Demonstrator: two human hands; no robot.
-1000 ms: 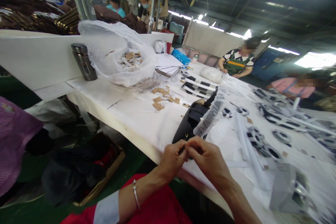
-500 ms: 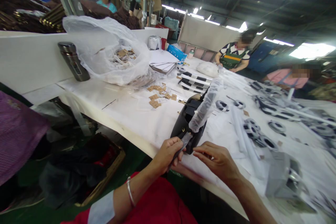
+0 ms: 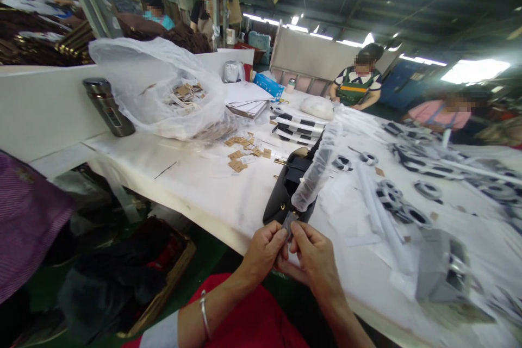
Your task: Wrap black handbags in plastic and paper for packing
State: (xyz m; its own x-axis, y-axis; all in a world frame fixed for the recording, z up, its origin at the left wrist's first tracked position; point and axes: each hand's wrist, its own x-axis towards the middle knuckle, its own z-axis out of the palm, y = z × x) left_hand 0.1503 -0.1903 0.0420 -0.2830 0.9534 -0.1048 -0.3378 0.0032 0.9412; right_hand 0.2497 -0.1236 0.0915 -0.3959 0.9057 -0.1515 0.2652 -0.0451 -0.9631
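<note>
A black handbag [image 3: 287, 191] lies at the near edge of the white table [image 3: 191, 185]. Its strap [image 3: 316, 171] is sleeved in clear plastic wrap and runs from the bag down toward me. My left hand [image 3: 263, 253] and my right hand [image 3: 316, 258] meet just in front of the bag. Both pinch the lower end of the wrapped strap, fingers closed on it. A bangle sits on my left wrist.
A large clear bag of brown tags [image 3: 163, 92] and a steel flask [image 3: 108, 106] stand at the left. Loose tags [image 3: 244, 149] lie mid-table. Rolled straps [image 3: 408, 196] and striped straps [image 3: 299, 125] cover the right. Other people work at the far end. A basket [image 3: 134, 277] sits on the floor.
My hands parted half a second ago, the left alone holding the strap end. Now the right hand has come back and both pinch the strap together.
</note>
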